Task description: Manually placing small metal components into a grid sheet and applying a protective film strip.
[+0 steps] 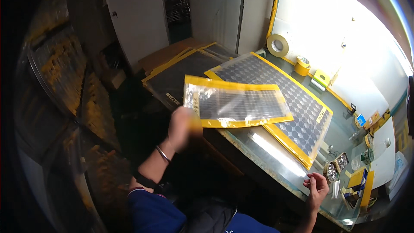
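Note:
My left hand (179, 128), blurred, grips the left end of a clear plastic-covered sheet (239, 105) bordered with yellow tape. A dark striped pattern shows through the plastic, and the sheet is held up in front of the table. Behind and partly under it, a larger sheet (276, 88) with rows of dark round shapes and yellow taped edges lies on the glass tabletop (258, 140). At the near right edge of the glass, the fingers of my right hand (317, 187) are pinched together. Whatever they hold, if anything, is too small to make out.
More dark yellow-edged sheets (172, 75) are stacked at the back left. Tape rolls (278, 45) stand along the bright panel (336, 26). An open tin of small shiny pieces (332, 171), a green jar (367, 156) and a yellow box (357, 177) stand at the right.

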{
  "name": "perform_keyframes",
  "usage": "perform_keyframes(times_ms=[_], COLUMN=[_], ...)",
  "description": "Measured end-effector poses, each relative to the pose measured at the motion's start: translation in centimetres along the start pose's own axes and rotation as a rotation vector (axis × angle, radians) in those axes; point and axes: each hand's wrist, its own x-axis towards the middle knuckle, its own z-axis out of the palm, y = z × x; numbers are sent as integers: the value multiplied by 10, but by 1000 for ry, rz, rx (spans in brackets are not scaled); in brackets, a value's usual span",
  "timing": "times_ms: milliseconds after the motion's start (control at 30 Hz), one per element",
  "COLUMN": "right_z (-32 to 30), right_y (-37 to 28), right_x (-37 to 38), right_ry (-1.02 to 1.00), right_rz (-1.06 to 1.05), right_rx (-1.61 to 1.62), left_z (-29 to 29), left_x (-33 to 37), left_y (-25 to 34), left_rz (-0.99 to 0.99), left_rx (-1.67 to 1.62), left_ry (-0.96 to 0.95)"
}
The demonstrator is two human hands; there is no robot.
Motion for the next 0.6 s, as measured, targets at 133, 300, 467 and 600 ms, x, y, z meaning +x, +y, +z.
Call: perform_keyframes(times_ms=[133, 300, 467, 600], right_z=[0, 5, 1, 4], right_y=[3, 2, 5, 4], right_x=[0, -1, -2, -3], right_ry=[-8, 18, 41, 36], right_rz=[-17, -17, -18, -23], right_rx=[-38, -52, -78, -77], left_z=[-48, -91, -116, -168], left_x=[56, 121, 168, 188], left_y=[12, 16, -19, -105], left_rz=[209, 312, 176, -67], left_rx=[-14, -134, -228, -137], left_ry=[221, 485, 552, 478])
